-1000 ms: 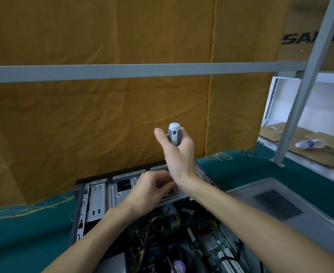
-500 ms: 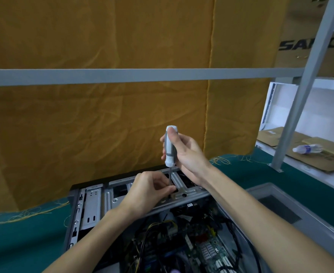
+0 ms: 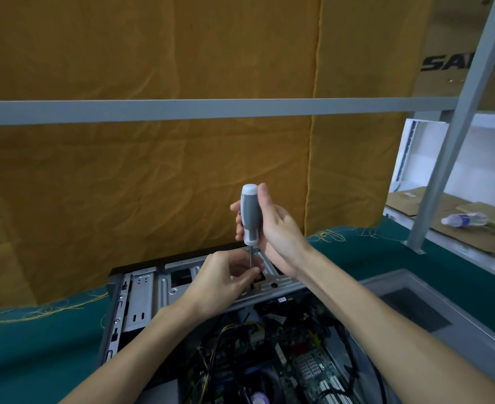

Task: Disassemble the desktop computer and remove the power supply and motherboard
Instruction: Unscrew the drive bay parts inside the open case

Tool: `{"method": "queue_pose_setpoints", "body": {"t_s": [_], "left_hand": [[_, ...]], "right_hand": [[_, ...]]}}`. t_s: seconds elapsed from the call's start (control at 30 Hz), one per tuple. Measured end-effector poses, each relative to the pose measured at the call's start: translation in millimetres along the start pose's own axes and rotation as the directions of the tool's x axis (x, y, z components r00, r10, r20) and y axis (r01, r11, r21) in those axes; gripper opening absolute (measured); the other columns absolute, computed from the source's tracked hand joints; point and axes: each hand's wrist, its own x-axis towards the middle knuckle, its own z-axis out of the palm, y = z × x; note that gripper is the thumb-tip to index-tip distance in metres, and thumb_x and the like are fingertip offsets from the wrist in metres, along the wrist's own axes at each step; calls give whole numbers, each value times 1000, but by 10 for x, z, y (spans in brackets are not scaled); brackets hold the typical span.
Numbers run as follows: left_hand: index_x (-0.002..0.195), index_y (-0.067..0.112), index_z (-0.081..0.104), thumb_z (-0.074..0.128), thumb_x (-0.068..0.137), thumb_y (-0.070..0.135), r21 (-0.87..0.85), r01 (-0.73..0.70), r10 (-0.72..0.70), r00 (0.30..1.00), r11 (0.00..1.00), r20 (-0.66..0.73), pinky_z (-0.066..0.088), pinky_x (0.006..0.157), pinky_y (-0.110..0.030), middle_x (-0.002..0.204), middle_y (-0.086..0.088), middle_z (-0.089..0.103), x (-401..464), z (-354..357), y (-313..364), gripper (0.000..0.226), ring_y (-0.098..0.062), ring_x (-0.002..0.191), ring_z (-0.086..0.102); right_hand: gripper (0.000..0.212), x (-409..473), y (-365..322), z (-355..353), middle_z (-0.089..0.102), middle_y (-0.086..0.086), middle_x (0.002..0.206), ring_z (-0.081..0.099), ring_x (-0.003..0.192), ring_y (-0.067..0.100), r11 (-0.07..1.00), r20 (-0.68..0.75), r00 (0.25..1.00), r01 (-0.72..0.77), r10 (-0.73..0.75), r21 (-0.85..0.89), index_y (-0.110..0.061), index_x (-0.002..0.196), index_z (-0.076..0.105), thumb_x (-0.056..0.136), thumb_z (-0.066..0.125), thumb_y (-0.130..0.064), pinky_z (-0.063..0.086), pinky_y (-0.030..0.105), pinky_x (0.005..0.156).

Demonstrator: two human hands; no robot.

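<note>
Over the far end of the open computer case [image 3: 141, 290] on the table, a screwdriver [image 3: 249, 214] is being held upright by the right hand [image 3: 275, 228], fingers wrapped round its handle; its shaft is being pinched below by the left hand [image 3: 225, 279] against the drive bracket [image 3: 266, 282].

There is one view only, from a wide-angle camera worn on the person's head. It looks forward and slightly down, so both forearms run in from the bottom edge toward the middle of the frame. The open computer case [image 3: 141, 290] lies close below, cut off by the bottom edge, on a green worktop [image 3: 30, 339]. The left hand [image 3: 225, 281] and right hand [image 3: 275, 231] meet near the centre, at short range. Most of the upper frame faces an orange cloth backdrop [image 3: 152, 170] crossed by a grey horizontal bar [image 3: 182, 110]. At the far right the lens takes in a shelf [image 3: 473, 240].
</note>
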Motion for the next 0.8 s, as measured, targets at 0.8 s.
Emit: {"method": "queue_pose_setpoints", "body": {"t_s": [0.8], "left_hand": [[105,23,73,69,96,16,19,-9,8,999,1000,41,55,78,-19,94,13,76,14,-4,-57,12,-3,89,71]], "right_hand": [[48,0,129,-12,61,2,78,60,73,15,988,-140,980,131,-141,-77,-11,108,73,90,63,-55,55,33,75]]}}
